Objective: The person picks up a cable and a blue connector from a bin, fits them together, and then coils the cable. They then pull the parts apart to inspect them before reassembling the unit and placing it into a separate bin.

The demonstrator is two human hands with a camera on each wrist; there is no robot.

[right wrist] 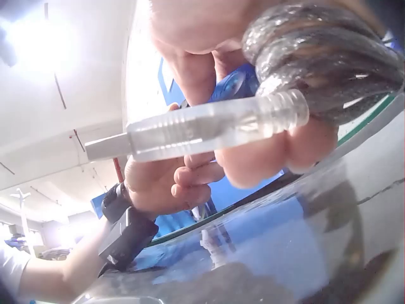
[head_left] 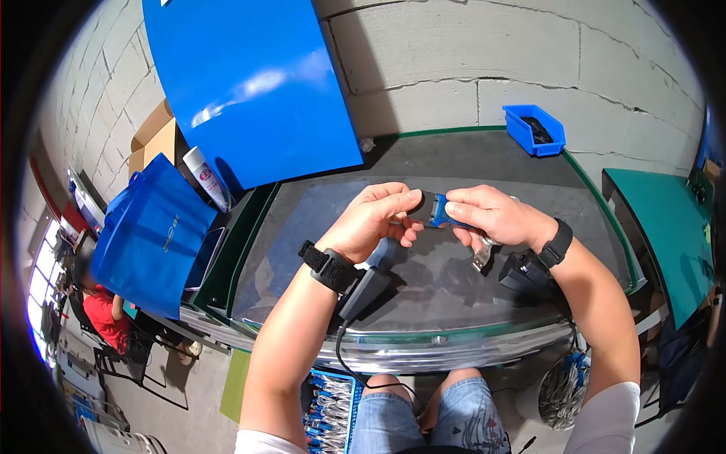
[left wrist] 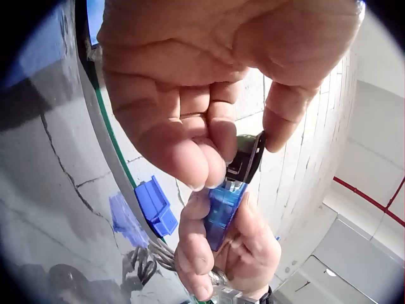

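Observation:
Above the dark glass-topped table, both hands meet on one small part. My right hand pinches a translucent blue adapter between thumb and fingers. My left hand pinches the black piece at its end. The left wrist view shows the black piece sitting on the blue adapter, thumb and forefinger on either side. A coiled grey cable with a clear plug is also tucked in my right hand, and the clear plug hangs below the palm.
A blue bin stands at the table's far right corner. A blue panel leans on the block wall, with a spray can, a cardboard box and a blue bag to its left. A green table stands right.

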